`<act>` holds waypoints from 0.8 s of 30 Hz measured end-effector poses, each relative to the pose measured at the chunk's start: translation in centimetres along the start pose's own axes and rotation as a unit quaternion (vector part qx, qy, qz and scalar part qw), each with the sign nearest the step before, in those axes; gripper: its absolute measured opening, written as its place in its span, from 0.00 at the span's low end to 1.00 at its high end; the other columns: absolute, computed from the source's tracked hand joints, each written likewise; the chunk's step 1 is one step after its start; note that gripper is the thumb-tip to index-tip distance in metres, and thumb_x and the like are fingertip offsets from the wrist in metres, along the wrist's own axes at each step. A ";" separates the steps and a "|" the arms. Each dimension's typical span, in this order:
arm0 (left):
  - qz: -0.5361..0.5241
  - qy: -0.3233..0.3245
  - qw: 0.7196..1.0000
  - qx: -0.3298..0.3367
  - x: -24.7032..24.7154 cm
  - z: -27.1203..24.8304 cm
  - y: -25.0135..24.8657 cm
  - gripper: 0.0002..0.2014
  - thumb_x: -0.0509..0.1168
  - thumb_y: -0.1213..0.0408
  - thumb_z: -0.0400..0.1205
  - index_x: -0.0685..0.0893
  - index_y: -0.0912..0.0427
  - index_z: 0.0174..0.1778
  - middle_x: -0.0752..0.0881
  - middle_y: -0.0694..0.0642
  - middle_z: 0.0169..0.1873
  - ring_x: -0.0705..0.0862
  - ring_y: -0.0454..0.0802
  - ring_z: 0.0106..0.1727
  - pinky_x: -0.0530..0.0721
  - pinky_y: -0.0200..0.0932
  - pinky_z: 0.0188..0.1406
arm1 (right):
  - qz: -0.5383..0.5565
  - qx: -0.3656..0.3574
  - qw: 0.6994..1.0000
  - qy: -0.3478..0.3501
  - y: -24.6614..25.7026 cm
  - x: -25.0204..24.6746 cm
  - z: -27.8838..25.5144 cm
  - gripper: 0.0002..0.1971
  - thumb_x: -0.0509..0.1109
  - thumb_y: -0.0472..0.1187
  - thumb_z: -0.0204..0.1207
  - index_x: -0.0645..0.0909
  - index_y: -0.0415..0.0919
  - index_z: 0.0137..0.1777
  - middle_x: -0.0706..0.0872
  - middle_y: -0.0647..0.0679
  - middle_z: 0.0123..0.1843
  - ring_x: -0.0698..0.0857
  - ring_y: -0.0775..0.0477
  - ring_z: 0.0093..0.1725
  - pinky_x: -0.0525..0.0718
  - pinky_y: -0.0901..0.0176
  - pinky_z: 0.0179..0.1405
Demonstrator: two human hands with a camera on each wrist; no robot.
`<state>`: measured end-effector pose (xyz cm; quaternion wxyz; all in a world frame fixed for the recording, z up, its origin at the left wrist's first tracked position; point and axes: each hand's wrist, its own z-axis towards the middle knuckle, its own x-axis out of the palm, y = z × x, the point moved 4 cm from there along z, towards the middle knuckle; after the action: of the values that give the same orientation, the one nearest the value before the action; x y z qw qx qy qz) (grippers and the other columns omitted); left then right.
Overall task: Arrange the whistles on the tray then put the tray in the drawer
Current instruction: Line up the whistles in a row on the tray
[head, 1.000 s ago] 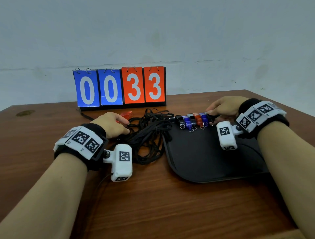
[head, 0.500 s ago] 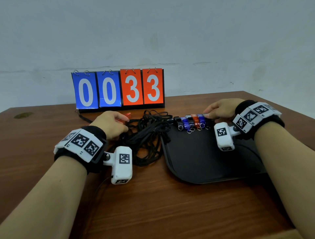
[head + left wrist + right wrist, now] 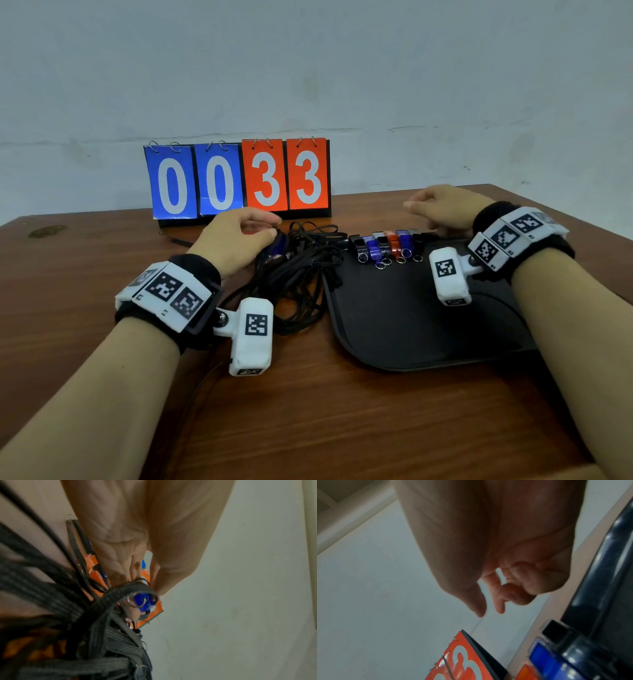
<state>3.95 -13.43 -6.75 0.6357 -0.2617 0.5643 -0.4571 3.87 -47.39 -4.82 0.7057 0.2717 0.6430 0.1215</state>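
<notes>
A black tray (image 3: 411, 325) lies on the wooden table, with a row of black, blue and red whistles (image 3: 387, 243) lined up along its far edge. To the left of the tray sits a tangle of black lanyards (image 3: 298, 277). My left hand (image 3: 270, 231) hovers over the tangle's far end and pinches a blue whistle (image 3: 143, 601) together with its black lanyard; the whistle hangs just below the fingertips. My right hand (image 3: 419, 210) floats above the right end of the row. Its fingers (image 3: 513, 595) are loosely curled and hold nothing.
A flip scoreboard (image 3: 239, 178) reading 0033 stands at the back of the table against the wall. Something red (image 3: 251, 233) peeks out under my left hand. The table's right edge runs close past the tray.
My right hand has lifted off the whistle row and now hangs free above it. My left hand has shifted right from a red whistle to the lanyard tangle and taken up a blue whistle.
</notes>
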 end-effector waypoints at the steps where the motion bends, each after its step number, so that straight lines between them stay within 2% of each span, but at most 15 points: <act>1: -0.023 -0.004 1.000 0.007 0.1 -0.1 -0.3 0.08 0.71 0.65 0.84 0.90 0.48 0.55 0.90 0.50 0.54 0.89 0.50 0.60 0.86 0.55 0.65 | 0.041 -0.013 0.999 -0.010 0.4 0.0 0.1 0.15 0.65 0.57 0.84 0.78 0.48 0.62 0.84 0.44 0.43 0.81 0.48 0.36 0.83 0.56 0.36; 3: -0.067 0.001 0.998 0.016 0.3 -0.4 -0.9 0.09 0.72 0.66 0.83 0.90 0.50 0.56 0.89 0.54 0.56 0.90 0.56 0.60 0.89 0.58 0.60 | 0.141 -0.046 0.989 0.002 1.6 0.4 -0.1 0.16 0.67 0.52 0.84 0.81 0.42 0.63 0.83 0.44 0.47 0.81 0.48 0.39 0.83 0.57 0.36; 5: -0.126 0.017 0.992 0.006 0.8 -0.8 -1.5 0.10 0.70 0.71 0.84 0.89 0.56 0.59 0.87 0.59 0.58 0.90 0.57 0.58 0.93 0.51 0.51 | 0.226 -0.079 0.969 0.059 3.5 1.1 -1.2 0.12 0.67 0.47 0.85 0.83 0.40 0.62 0.84 0.45 0.48 0.80 0.52 0.37 0.80 0.61 0.33; 7: -0.207 0.042 0.977 -0.025 1.5 -1.4 -2.2 0.11 0.67 0.75 0.85 0.87 0.63 0.61 0.85 0.64 0.61 0.92 0.59 0.56 0.93 0.46 0.45 | 0.272 -0.108 0.947 0.132 5.4 2.1 -2.4 0.11 0.66 0.43 0.86 0.83 0.39 0.62 0.86 0.45 0.47 0.82 0.54 0.37 0.81 0.62 0.36; 9: -0.258 0.054 0.963 -0.046 2.0 -1.8 -2.6 0.11 0.65 0.77 0.85 0.86 0.67 0.62 0.84 0.66 0.63 0.92 0.60 0.56 0.94 0.47 0.45 | 0.278 -0.127 0.933 0.191 6.8 3.0 -3.5 0.12 0.65 0.42 0.87 0.83 0.38 0.63 0.89 0.45 0.49 0.84 0.54 0.39 0.83 0.62 0.37; 12: -0.294 0.068 0.951 -0.068 2.6 -2.1 -2.8 0.12 0.64 0.78 0.85 0.85 0.68 0.64 0.83 0.67 0.64 0.93 0.63 0.54 0.94 0.50 0.48 | 0.263 -0.141 0.924 0.238 7.9 4.2 -4.5 0.13 0.66 0.43 0.86 0.83 0.39 0.65 0.91 0.43 0.54 0.86 0.51 0.43 0.85 0.62 0.38; 15: -0.310 0.081 0.945 -0.072 2.9 -2.2 -3.2 0.13 0.64 0.79 0.85 0.84 0.67 0.65 0.83 0.67 0.63 0.92 0.64 0.53 0.92 0.55 0.52 | 0.257 -0.145 0.920 0.257 8.3 4.9 -5.0 0.14 0.69 0.46 0.84 0.83 0.42 0.66 0.91 0.42 0.58 0.87 0.49 0.47 0.86 0.60 0.44; 18: -0.319 0.088 0.941 -0.074 2.9 -2.2 -3.2 0.14 0.66 0.79 0.84 0.84 0.66 0.64 0.84 0.66 0.63 0.93 0.61 0.52 0.93 0.51 0.50 | 0.248 -0.150 0.921 0.262 8.5 5.5 -5.1 0.13 0.68 0.45 0.85 0.83 0.43 0.65 0.92 0.42 0.56 0.88 0.49 0.47 0.87 0.61 0.43; 24: -0.317 0.094 0.941 -0.072 3.1 -2.1 -3.0 0.13 0.66 0.79 0.84 0.84 0.67 0.64 0.83 0.68 0.64 0.93 0.60 0.53 0.94 0.46 0.44 | 0.202 -0.170 0.937 0.228 8.9 6.1 -5.0 0.09 0.67 0.45 0.85 0.86 0.45 0.59 0.93 0.47 0.51 0.89 0.53 0.45 0.85 0.63 0.42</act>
<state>0.92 -17.04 -6.17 0.3812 -0.4286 0.5405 -0.6155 1.47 -35.76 -5.31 0.5367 0.2369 0.6876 0.4278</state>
